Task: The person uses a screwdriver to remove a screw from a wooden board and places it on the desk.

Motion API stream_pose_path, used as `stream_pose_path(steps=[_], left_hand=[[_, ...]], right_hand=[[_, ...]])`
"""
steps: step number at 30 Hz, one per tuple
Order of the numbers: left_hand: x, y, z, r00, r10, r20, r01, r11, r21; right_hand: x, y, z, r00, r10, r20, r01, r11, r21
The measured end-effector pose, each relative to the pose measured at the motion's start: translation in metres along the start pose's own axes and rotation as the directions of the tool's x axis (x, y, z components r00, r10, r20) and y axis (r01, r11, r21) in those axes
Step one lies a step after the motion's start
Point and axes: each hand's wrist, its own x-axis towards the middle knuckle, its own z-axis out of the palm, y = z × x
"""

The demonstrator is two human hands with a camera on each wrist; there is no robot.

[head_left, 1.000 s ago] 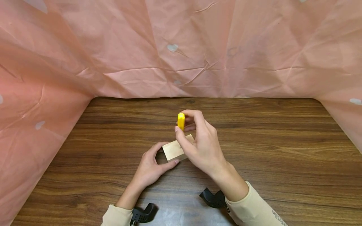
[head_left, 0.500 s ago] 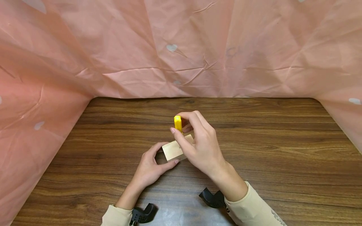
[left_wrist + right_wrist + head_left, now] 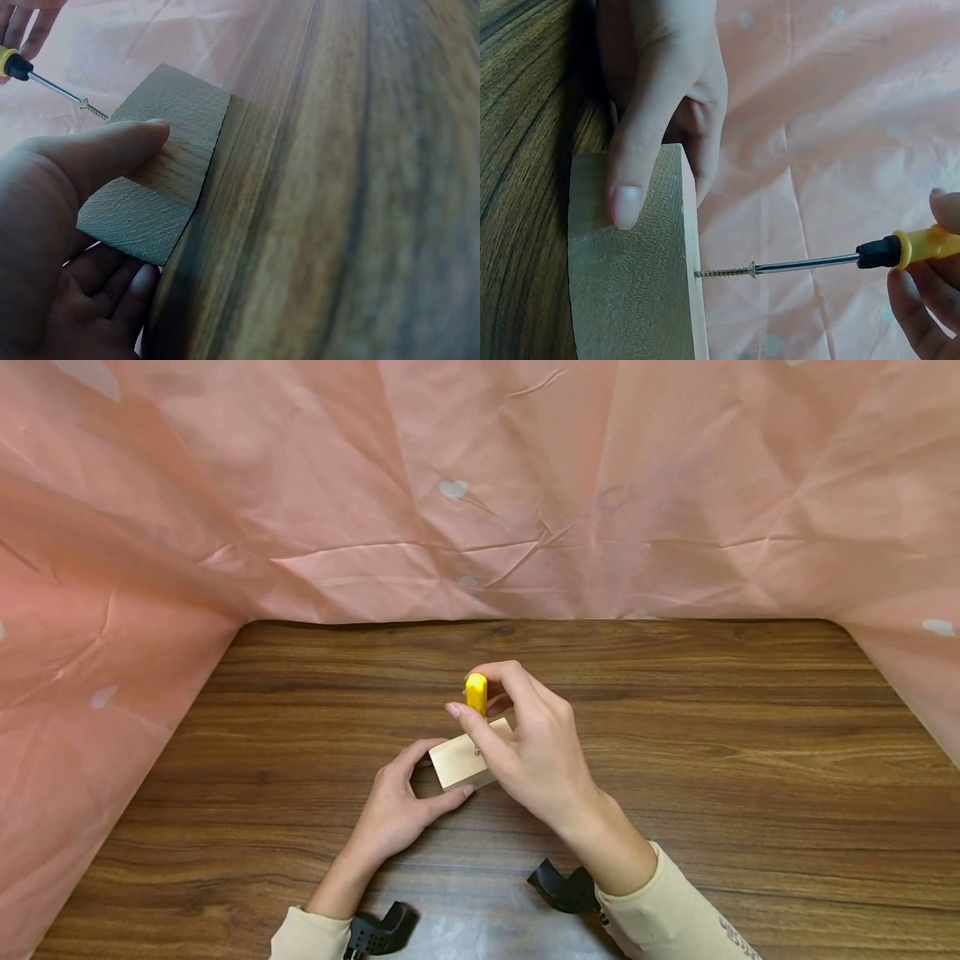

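A pale wooden block (image 3: 455,762) rests on the table, gripped at its left end between the thumb and fingers of my left hand (image 3: 401,797). My right hand (image 3: 536,752) holds a screwdriver by its yellow handle (image 3: 476,693), upright over the block. In the right wrist view the screwdriver's shaft (image 3: 806,264) meets the head of a screw (image 3: 727,273). The screw's tip sits in the block's upper face, with most of its thread showing outside the wood. From the left wrist, the thumb (image 3: 127,146) presses the block's side and the screw (image 3: 94,109) stands beyond it.
The brown wood-grain table (image 3: 712,735) spreads around both hands. Pink cloth with pale hearts (image 3: 360,510) hangs along the back and both sides. Black wrist-camera mounts (image 3: 562,887) stick out beneath the forearms.
The right hand's fingers have shifted about the yellow handle, the thumb sliding left and the handle's top dropping slightly nearer. The left hand and the block have stayed in place.
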Motion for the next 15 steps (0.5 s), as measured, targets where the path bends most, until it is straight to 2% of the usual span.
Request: stream_pose_path(steps=[6,15], left_hand=[[0.0003,-0.0002,0.0006,1.000,0.013,-0.005,-0.013,1.000,0.010],[0.0014,-0.0026,0.0018,1.000,0.021,-0.006,-0.021,1.000,0.004]], right_hand=[[0.0004,0.0014,-0.0003,0.999,-0.032,0.009,0.032,0.999,-0.015],[0.0004,0.0003,-0.0034,0.998,0.045,0.031,-0.045,0.999,0.002]])
